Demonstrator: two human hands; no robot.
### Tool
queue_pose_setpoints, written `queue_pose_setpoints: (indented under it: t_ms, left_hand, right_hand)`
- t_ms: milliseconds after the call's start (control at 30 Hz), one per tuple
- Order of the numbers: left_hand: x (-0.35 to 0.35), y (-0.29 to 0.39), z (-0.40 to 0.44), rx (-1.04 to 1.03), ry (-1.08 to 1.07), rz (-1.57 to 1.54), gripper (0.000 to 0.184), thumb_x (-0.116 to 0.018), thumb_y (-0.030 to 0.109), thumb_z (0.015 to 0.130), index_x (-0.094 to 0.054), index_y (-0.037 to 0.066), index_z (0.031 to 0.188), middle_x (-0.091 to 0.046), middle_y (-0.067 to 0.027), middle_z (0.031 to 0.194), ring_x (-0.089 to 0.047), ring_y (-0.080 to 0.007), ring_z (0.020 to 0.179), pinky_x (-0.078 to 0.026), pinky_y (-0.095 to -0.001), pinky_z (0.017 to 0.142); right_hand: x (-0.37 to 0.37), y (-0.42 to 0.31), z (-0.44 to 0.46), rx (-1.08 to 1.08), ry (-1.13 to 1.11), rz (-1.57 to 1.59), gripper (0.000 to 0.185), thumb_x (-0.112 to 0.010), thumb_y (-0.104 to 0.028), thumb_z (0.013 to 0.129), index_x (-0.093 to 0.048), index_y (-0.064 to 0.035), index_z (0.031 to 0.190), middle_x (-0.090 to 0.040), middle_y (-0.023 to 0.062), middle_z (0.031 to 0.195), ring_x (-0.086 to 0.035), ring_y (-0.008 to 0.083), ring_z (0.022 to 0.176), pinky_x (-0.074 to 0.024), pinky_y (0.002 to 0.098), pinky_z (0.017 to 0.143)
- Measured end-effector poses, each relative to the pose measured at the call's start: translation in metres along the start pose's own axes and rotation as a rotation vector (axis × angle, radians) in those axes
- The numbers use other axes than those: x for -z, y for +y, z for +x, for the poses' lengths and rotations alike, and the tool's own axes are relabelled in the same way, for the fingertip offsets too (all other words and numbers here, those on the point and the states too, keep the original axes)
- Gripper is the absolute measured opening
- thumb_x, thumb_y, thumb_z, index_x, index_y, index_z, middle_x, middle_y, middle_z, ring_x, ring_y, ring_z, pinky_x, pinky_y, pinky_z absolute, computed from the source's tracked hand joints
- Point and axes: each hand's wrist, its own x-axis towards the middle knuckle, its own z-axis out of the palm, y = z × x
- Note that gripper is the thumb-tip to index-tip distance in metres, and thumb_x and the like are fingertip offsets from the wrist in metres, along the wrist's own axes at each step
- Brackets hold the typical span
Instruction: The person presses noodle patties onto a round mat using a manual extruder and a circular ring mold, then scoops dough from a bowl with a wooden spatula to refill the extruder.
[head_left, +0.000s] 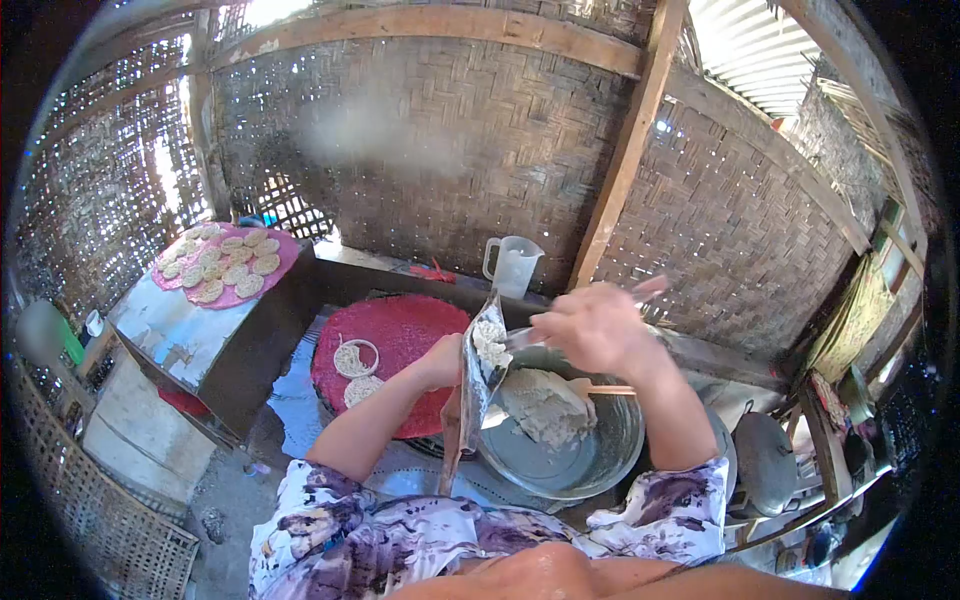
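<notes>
A narrow, trough-shaped tool point(473, 400) stands in front of me, its hollow packed with pale dough point(490, 338). My left hand point(441, 362) is closed at its left side, the fingers partly hidden behind it. In my right hand point(598, 322) is a flat-bladed tool point(522, 338), a spatula or knife, its blade against the dough; motion blurs this hand. Below lies a wide metal basin point(625, 450) with a big lump of dough point(550, 408) and a light wooden stick point(608, 390). To the left, a white ring point(375, 352) surrounds dough strands on a round red mat point(420, 325).
A clear plastic jug point(516, 265) stands behind the basin. At far left, a pink mat point(275, 285) carries several dough rounds on a box-like table point(165, 335). A dark lidded pot point(765, 465) is at right, and woven walls point(450, 130) enclose the space.
</notes>
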Motion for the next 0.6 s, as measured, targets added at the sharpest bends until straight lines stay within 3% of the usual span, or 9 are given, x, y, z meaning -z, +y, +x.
queue_pose_setpoints:
  t_ms: [133, 167, 300, 433, 467, 600]
  left_hand:
    - [0.01, -0.028, 0.004, -0.074, 0.01, -0.156, 0.037, -0.062, 0.027, 0.072, -0.061, 0.007, 0.104, -0.063, -0.0146, 0.099, -0.061, -0.0269, 0.092, -0.046, -0.0347, 0.08]
    - [0.01, -0.04, 0.004, -0.079, 0.006, -0.229, 0.038, -0.063, 0.027, 0.072, -0.061, 0.007, 0.104, -0.063, -0.0143, 0.1, -0.06, -0.0261, 0.093, -0.046, -0.0342, 0.08]
    - [0.011, -0.028, 0.002, -0.061, 0.073, -0.057, 0.038, -0.064, 0.025, 0.071, -0.061, 0.007, 0.105, -0.063, -0.0133, 0.099, -0.06, -0.0235, 0.093, -0.046, -0.0326, 0.08]
    - [0.012, 0.012, -0.003, -0.069, -0.005, 0.246, 0.036, -0.061, 0.029, 0.073, -0.061, 0.007, 0.101, -0.063, -0.0164, 0.094, -0.061, -0.0312, 0.087, -0.047, -0.0375, 0.075]
    - [0.009, 0.012, -0.003, -0.168, 0.032, 0.233, 0.035, -0.059, 0.032, 0.074, -0.061, 0.007, 0.099, -0.063, -0.0178, 0.092, -0.06, -0.0342, 0.085, -0.048, -0.0397, 0.073]
    - [-0.001, 0.022, -0.002, -0.042, -0.033, 0.227, 0.034, -0.06, 0.032, 0.074, -0.062, 0.007, 0.097, -0.063, -0.0175, 0.089, -0.06, -0.0332, 0.086, -0.047, -0.0402, 0.074]
  right_hand:
    - [0.038, 0.017, -0.019, -0.189, 0.051, 0.051, 0.019, -0.069, -0.013, 0.058, -0.065, -0.0139, 0.076, -0.057, 0.0014, 0.062, -0.059, 0.0216, 0.06, -0.0455, 0.0337, 0.053]
    - [0.044, 0.018, -0.023, -0.245, 0.132, -0.005, 0.013, -0.067, -0.016, 0.062, -0.064, -0.0136, 0.074, -0.053, 0.0034, 0.059, -0.056, 0.0237, 0.057, -0.044, 0.0349, 0.051]
    - [0.043, 0.012, -0.024, -0.175, 0.083, 0.024, 0.014, -0.068, -0.017, 0.061, -0.064, -0.0125, 0.074, -0.054, 0.0032, 0.06, -0.056, 0.0236, 0.057, -0.0442, 0.0354, 0.051]
    - [0.036, 0.012, -0.02, -0.182, 0.039, 0.042, 0.013, -0.067, -0.016, 0.061, -0.064, -0.0134, 0.073, -0.053, 0.0033, 0.059, -0.056, 0.0233, 0.058, -0.0443, 0.0351, 0.052]
    - [0.035, 0.007, -0.017, -0.159, 0.026, 0.028, 0.01, -0.065, -0.016, 0.063, -0.063, -0.0148, 0.072, -0.052, 0.0027, 0.06, -0.057, 0.0228, 0.06, -0.0448, 0.035, 0.054]
    - [0.008, -0.009, -0.008, -0.12, -0.133, 0.02, 0.007, -0.06, -0.016, 0.066, -0.061, -0.0164, 0.073, -0.052, 0.0019, 0.064, -0.058, 0.022, 0.069, -0.0446, 0.0364, 0.062]
